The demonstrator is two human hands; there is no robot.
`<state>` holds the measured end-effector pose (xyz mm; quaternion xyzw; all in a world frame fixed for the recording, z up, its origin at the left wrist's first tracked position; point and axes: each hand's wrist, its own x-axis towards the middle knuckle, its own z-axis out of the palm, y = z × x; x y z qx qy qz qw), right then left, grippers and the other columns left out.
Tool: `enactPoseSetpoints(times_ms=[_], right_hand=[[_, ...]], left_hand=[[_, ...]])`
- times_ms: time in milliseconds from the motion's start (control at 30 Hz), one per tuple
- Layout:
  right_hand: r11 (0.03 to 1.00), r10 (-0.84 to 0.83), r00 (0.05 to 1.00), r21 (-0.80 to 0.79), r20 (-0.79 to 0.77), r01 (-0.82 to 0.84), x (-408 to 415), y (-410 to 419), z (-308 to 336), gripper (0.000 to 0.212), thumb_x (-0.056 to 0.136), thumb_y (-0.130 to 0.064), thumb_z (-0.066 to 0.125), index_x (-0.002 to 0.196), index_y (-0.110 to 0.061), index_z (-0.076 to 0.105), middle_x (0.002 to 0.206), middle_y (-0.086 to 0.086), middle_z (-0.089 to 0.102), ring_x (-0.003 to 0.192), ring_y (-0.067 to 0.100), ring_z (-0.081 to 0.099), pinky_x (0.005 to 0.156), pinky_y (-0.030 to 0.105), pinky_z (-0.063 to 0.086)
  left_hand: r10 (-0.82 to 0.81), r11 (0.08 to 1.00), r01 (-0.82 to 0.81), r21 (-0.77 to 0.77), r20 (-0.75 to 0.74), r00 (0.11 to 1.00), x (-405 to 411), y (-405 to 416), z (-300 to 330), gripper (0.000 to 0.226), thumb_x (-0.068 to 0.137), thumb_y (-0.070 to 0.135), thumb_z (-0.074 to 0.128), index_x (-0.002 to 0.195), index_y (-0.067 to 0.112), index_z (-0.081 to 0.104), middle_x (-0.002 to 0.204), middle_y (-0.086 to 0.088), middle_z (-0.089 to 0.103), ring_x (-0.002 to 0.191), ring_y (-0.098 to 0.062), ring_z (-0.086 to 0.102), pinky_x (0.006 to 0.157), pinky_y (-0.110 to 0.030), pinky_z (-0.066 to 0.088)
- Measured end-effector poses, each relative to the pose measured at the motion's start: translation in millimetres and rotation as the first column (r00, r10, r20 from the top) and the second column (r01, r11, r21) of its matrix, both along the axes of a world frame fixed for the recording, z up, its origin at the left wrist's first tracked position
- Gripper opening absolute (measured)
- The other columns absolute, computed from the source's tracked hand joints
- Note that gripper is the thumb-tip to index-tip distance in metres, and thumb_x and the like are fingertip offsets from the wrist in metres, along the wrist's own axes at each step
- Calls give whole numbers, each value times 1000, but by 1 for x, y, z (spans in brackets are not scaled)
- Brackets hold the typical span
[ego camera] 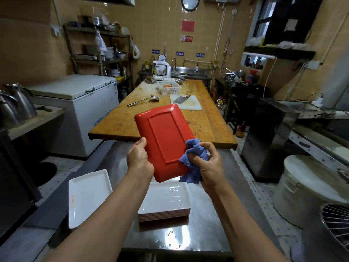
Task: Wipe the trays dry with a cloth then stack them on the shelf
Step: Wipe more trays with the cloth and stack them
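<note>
Steel surface (198,233) nearest carries a stack of white trays (164,201) and, left of it, a single white tray (86,195). Above them the left hand (138,159) grips a red tray's (166,137) edge, underside up, while the right hand (209,163) bunches a blue cloth (194,159) against it, probably touching. Beyond lies a wooden table (204,121).

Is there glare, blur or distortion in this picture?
Head view: strong wide-angle bending at the edges; lamp glare on the steel counter and the white tray stack; the red tray, blue cloth and both hands are sharp.
</note>
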<state>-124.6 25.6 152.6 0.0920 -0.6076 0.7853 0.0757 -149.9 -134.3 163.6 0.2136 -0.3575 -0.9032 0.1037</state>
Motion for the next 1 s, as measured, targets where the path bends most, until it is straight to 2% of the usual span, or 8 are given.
enactPoseSetpoints(times_ms=[100,167,300,367,500,700,867,1000], right_hand=[[991,59,994,-127,91,-48,-6,5,-2,25,82,12,57,87,-12,54,79,2,66,65,16,64,57,37,56],[986,103,988,-144,112,-87,-11,12,-6,23,80,6,59,93,-12,54,84,3,67,71,17,66,59,37,56],[965,256,959,-81,122,-248,-19,37,-2,33,70,-5,62,101,-11,57,93,5,68,77,18,67,65,36,58],[938,345,931,-62,119,-340,-23,46,3,33,70,-3,59,102,-10,58,90,4,70,75,17,69,62,31,58],[903,431,896,-43,107,-429,-29,48,13,35,68,0,56,101,-9,59,90,7,69,75,18,68,64,31,58],[919,379,924,92,55,-383,-36,37,32,28,81,5,55,98,-15,64,95,8,66,77,17,65,65,29,57],[848,103,975,530,-197,17,-37,16,30,27,92,-3,48,104,-25,59,114,7,52,105,18,51,88,22,39],[747,70,937,640,-343,179,-28,13,15,25,93,-2,47,112,-17,55,120,4,46,116,16,44,92,12,29]], left_hand=[[-69,990,66,-126,-16,997,6,-4,-4,18,97,22,48,109,13,57,104,-11,66,93,-25,64,81,-46,52],[-133,937,128,-325,9,991,10,-17,-5,35,93,32,55,122,13,52,104,-6,67,94,-23,64,78,-38,50],[-73,635,33,-772,-17,997,10,-57,21,79,73,53,65,137,15,39,125,-3,53,111,-20,53,89,-33,40],[-212,540,138,-830,24,977,8,-76,45,84,64,59,64,132,14,45,119,-6,61,108,-22,59,85,-33,45],[-612,401,572,-715,255,749,10,-92,63,59,78,51,58,120,10,57,110,-18,68,102,-35,65,76,-42,57],[-544,617,462,-637,79,836,15,-82,49,38,81,34,60,109,9,65,99,-19,71,81,-30,70,72,-44,58],[-393,757,375,-535,85,916,17,-72,40,24,94,26,52,96,7,64,72,-12,72,60,-24,70,48,-36,56],[-349,806,370,-462,133,927,15,-65,36,22,95,27,51,93,8,64,67,-9,71,54,-23,68,44,-39,56]])
